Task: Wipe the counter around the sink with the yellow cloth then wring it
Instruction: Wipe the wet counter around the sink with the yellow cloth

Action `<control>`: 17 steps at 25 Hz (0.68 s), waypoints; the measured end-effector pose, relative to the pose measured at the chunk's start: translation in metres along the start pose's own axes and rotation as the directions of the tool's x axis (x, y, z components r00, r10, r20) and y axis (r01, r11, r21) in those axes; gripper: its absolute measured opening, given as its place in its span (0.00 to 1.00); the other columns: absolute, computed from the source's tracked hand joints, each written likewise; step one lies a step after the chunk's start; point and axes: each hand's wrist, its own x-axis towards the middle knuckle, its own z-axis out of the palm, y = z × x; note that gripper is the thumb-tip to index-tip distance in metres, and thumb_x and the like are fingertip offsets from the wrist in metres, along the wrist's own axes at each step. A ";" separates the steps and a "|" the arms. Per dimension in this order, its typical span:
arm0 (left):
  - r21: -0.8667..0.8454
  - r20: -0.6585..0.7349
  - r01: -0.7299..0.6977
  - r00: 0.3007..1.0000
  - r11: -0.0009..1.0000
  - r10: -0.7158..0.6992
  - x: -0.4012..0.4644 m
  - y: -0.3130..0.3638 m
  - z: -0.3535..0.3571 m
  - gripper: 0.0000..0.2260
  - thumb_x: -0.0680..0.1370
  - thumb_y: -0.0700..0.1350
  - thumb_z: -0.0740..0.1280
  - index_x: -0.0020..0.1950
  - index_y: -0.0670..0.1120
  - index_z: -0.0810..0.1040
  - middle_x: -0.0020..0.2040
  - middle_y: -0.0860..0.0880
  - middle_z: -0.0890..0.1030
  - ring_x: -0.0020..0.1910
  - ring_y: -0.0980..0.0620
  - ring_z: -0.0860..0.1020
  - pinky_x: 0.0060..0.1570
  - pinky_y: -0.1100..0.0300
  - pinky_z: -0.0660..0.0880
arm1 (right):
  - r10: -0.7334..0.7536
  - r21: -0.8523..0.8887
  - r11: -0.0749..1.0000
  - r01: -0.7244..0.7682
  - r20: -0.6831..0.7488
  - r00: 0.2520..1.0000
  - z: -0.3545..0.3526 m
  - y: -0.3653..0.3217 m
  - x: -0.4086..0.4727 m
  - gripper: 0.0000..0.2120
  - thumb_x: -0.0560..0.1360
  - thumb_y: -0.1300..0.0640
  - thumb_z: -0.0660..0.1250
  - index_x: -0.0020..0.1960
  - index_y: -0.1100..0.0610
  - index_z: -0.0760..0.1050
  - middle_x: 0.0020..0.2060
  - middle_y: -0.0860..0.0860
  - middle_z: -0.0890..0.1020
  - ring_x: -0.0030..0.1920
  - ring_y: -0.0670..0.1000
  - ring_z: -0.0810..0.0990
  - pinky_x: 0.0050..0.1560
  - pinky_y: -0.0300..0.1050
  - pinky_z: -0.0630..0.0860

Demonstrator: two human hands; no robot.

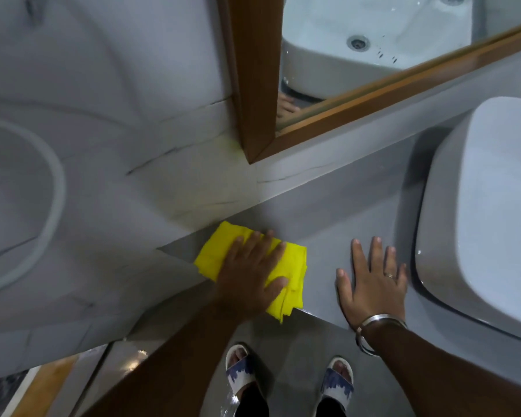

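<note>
Under my left hand (250,278) — palm flat, fingers spread — yellow cloth (289,266), pressed to grey counter (322,227). Right hand (373,284) — flat, empty, splayed just beside white sink (475,212).

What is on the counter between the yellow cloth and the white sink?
Only the person's right hand, lying flat and open on the grey counter beside the sink. Otherwise the stretch from the yellow cloth is bare, as the head view shows.

Soft yellow cloth (289,266) with a fuzzy weave, smooth matt grey tabletop (328,224), glossy white ceramic sink (478,212), brown wood mirror frame (256,85), shiny metal bracelet (373,322), veined marble-look wall (163,176)
</note>
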 end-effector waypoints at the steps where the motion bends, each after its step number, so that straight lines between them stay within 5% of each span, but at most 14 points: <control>1: 0.014 -0.009 -0.024 1.000 1.000 0.024 -0.002 -0.025 -0.005 0.28 0.78 0.63 0.55 0.73 0.49 0.70 0.73 0.43 0.70 0.70 0.40 0.70 0.67 0.44 0.61 | -0.002 -0.004 1.000 0.002 0.000 1.000 0.001 0.001 0.000 0.32 0.74 0.38 0.44 0.76 0.49 0.52 0.77 0.57 0.55 0.76 0.62 0.52 0.72 0.64 0.53; 4: 0.040 -0.088 0.094 0.992 0.995 -0.090 -0.024 -0.079 -0.015 0.27 0.79 0.62 0.52 0.73 0.49 0.69 0.75 0.44 0.67 0.73 0.42 0.66 0.66 0.46 0.63 | 0.001 -0.004 1.000 -0.001 -0.015 1.000 0.002 0.003 0.001 0.32 0.75 0.38 0.45 0.76 0.49 0.52 0.77 0.57 0.56 0.76 0.63 0.53 0.71 0.64 0.54; 6: -0.016 -0.137 0.192 0.972 0.981 -0.192 -0.027 -0.055 -0.008 0.27 0.80 0.61 0.50 0.73 0.48 0.69 0.75 0.42 0.67 0.73 0.39 0.67 0.67 0.44 0.61 | 0.001 -0.002 1.000 -0.001 -0.009 1.000 0.002 0.002 0.000 0.32 0.75 0.38 0.46 0.76 0.50 0.53 0.76 0.58 0.56 0.75 0.63 0.53 0.71 0.64 0.54; 10: -0.105 -0.045 -0.071 0.997 0.992 0.066 -0.017 0.044 0.007 0.27 0.77 0.60 0.59 0.73 0.50 0.69 0.75 0.44 0.68 0.73 0.41 0.66 0.70 0.43 0.61 | -0.007 0.019 1.000 0.007 -0.018 1.000 0.003 0.002 0.000 0.32 0.74 0.39 0.47 0.75 0.51 0.56 0.76 0.59 0.58 0.75 0.64 0.54 0.71 0.65 0.54; 12: -0.066 -0.033 -0.143 0.989 0.987 0.141 -0.013 0.008 0.000 0.26 0.77 0.61 0.59 0.73 0.52 0.68 0.74 0.45 0.69 0.72 0.42 0.68 0.70 0.45 0.61 | -0.010 0.022 1.000 0.010 -0.021 1.000 0.003 0.004 0.001 0.32 0.75 0.38 0.46 0.76 0.50 0.55 0.76 0.58 0.57 0.75 0.63 0.54 0.71 0.64 0.54; 17: 0.083 0.030 0.029 0.999 0.996 -0.032 -0.026 -0.086 -0.022 0.28 0.78 0.60 0.54 0.75 0.49 0.65 0.76 0.43 0.65 0.73 0.40 0.66 0.65 0.44 0.67 | -0.006 0.006 1.000 0.006 0.003 1.000 -0.001 0.004 -0.002 0.32 0.75 0.38 0.44 0.76 0.50 0.53 0.76 0.58 0.56 0.75 0.63 0.53 0.72 0.62 0.53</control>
